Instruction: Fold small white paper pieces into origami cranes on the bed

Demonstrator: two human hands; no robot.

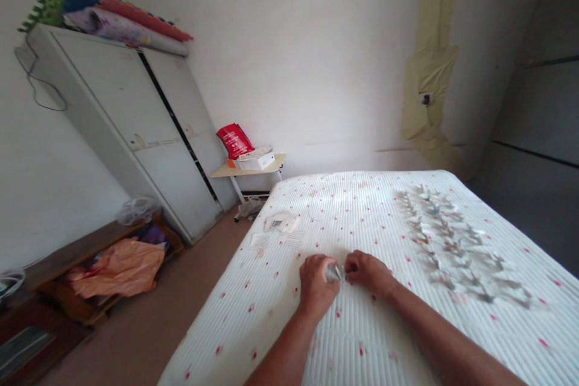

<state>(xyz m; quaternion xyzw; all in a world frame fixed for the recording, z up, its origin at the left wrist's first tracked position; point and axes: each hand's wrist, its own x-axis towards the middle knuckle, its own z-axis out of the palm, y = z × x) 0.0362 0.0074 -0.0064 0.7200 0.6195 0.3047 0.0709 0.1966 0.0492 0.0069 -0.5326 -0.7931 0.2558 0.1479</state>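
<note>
My left hand (316, 286) and my right hand (367, 272) meet low on a white ribbed mattress (362, 338) dotted with red. Between my fingers is a small clear plastic or foil piece (335, 273), pinched by both hands, its exact shape hidden. Several rows of small folded grey and silvery pieces (456, 241) lie on the mattress to the right of my hands, blurred. Some white paper sheets (278, 229) lie further off, towards the mattress's far left.
The mattress's left edge drops to a tan floor (149, 325). Beyond stand a pale metal wardrobe (136, 132) and a small table (246, 167) holding a white box (256, 160) and a red bag (235, 140). Orange plastic (117, 268) lies on a low wooden frame at left.
</note>
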